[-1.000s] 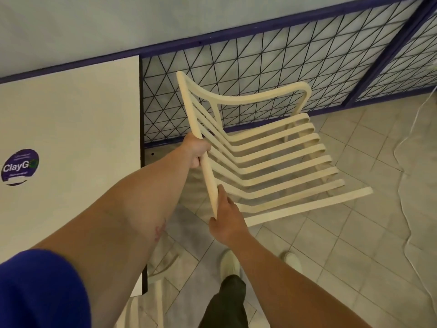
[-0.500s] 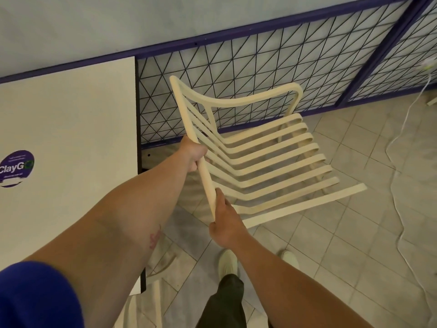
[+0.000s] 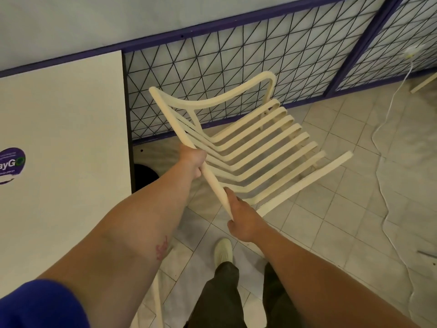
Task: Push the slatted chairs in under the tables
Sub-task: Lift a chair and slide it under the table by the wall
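A cream slatted chair (image 3: 260, 147) stands on the tiled floor to the right of a white table (image 3: 61, 143), its seat pointing right and away from the table. My left hand (image 3: 192, 158) grips the top rail of the chair's back about halfway along. My right hand (image 3: 241, 218) grips the same rail at its near end. The chair's legs are mostly hidden under the seat. The chair looks tilted towards me.
A purple-framed black wire fence (image 3: 236, 67) runs behind the chair. A white cable (image 3: 387, 119) snakes across the floor at the right. A purple sticker (image 3: 10, 164) lies on the table. My shoe (image 3: 223, 250) stands just below the right hand.
The chair has shifted slightly right and away from the table's edge, with both hands keeping their grip on the back rail. The view has panned a little.
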Tool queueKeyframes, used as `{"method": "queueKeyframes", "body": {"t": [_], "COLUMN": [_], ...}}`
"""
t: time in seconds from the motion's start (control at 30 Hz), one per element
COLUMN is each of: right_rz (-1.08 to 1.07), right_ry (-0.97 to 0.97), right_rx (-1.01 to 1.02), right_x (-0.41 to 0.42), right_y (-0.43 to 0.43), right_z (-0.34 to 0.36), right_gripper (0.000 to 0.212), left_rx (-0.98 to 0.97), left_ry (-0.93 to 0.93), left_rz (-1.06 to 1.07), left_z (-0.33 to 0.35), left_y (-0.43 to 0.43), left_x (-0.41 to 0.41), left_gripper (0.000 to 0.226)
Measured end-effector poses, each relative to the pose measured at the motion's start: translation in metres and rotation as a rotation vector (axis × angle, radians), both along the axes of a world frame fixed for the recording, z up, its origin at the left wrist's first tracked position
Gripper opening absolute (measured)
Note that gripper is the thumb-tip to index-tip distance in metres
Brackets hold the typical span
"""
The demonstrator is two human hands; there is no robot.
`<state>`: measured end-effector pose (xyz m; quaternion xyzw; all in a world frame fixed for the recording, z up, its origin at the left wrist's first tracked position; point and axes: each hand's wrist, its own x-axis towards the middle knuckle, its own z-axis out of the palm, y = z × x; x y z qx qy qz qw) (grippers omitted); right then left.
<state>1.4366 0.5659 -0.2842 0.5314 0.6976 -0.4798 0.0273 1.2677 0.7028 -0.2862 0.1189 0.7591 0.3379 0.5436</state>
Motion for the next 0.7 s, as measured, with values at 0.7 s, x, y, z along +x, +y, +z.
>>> {"method": "queueKeyframes", "body": {"t": [0.7], "right_rz": [0.123], "right_ry": [-0.113], "right_rx": [-0.008], "right_x": [0.131], "right_y": [-0.003], "right_z": [0.013], "right_gripper": [0.086], "left_rx": [-0.025], "left_ry": [-0.099], "left_rz": [0.337], "left_z": [0.014], "left_y": [-0.067], "left_x": [0.103], "left_gripper": [0.068]}}
